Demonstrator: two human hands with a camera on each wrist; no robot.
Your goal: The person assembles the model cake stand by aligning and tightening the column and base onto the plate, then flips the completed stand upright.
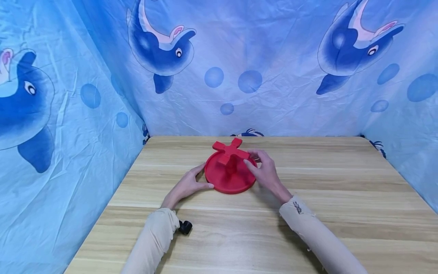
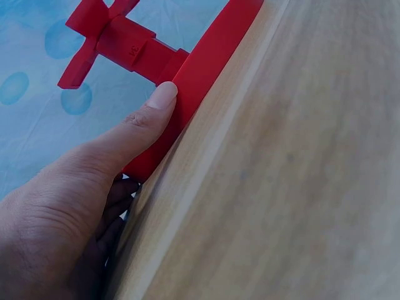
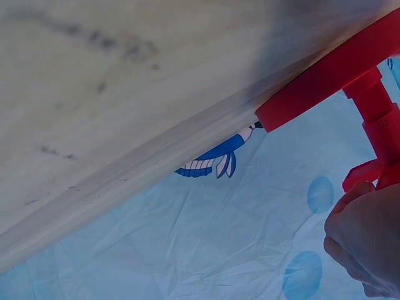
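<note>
A red round base (image 1: 213, 174) with a raised rim lies flat on the table. A short red post (image 2: 132, 47) stands up from its middle, topped by a red four-armed cross (image 1: 230, 150). My left hand (image 1: 187, 185) holds the base's near-left edge, thumb on the rim and fingers round the far side. In the left wrist view the thumb (image 2: 140, 119) presses the rim close to the tabletop. My right hand (image 1: 267, 170) grips the right-hand arm of the cross. The right wrist view shows its curled fingers (image 3: 359, 231) at that arm, above the base; the fingertips are partly hidden.
The pieces stand on a wood-grain table (image 1: 226, 236), towards its far edge. Blue cloth (image 1: 273, 106) with dolphins and bubbles hangs behind and at both sides. A small black object (image 1: 185, 227) shows beside the left sleeve.
</note>
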